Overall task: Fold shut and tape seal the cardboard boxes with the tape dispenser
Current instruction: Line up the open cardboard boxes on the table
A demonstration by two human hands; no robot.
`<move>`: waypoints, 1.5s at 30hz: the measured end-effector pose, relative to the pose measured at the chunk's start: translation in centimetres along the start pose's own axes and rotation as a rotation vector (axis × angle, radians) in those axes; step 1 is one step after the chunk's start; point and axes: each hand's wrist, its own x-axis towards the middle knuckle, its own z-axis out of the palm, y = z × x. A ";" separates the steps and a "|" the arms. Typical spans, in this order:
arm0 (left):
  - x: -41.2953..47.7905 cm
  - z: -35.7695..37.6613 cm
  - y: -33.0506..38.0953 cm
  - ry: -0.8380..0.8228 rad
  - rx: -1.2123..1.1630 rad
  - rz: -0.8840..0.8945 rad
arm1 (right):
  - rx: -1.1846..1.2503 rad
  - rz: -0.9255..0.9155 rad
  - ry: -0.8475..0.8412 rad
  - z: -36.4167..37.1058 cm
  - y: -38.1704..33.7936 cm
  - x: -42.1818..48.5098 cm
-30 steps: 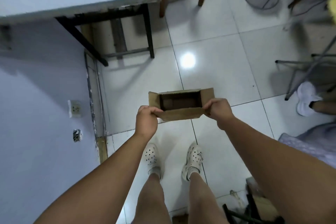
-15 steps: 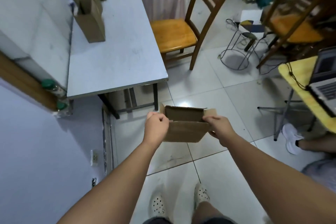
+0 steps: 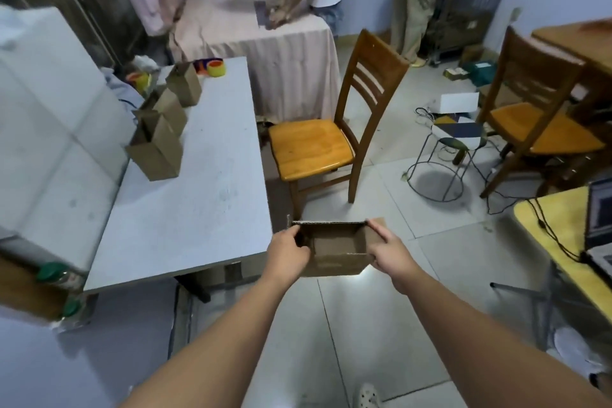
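Observation:
I hold a small open cardboard box [image 3: 334, 250] in the air, just off the near right corner of the grey table [image 3: 198, 195]. My left hand [image 3: 287, 255] grips its left end and my right hand [image 3: 387, 250] grips its right end, beside a raised side flap. The top is open and the inside looks empty. Three more brown boxes [image 3: 155, 149] stand on the table's far left side. At the table's far end lies a yellow roll of tape [image 3: 216, 67], on what may be the dispenser.
A wooden chair [image 3: 318, 142] stands right of the table, a wire stool [image 3: 440, 159] and a second chair [image 3: 536, 129] further right. A yellow table with a laptop [image 3: 599, 225] is at the right edge. Two people work at a cloth-covered table [image 3: 265, 26] behind.
My view has swung up from the floor to the room. The box has come nearer the table corner and my hands have kept their grip on its two ends.

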 end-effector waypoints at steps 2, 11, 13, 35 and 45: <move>1.8 0.8 2.6 -0.012 -0.002 -0.042 | -0.024 -0.037 -0.024 -2.1 -2.2 2.9; 12.3 0.3 8.4 0.199 -0.185 -0.171 | -0.019 -0.145 -0.150 -3.2 -10.4 15.0; 14.7 -0.3 8.9 0.256 -0.243 -0.190 | -0.025 -0.144 -0.158 -2.2 -12.1 17.3; 40.5 -10.8 7.4 0.494 -0.752 -0.385 | -0.424 -0.280 -0.162 11.5 -28.1 40.4; 41.7 -14.0 5.8 0.881 -0.716 -0.593 | -0.549 -0.298 -0.597 21.7 -31.0 47.4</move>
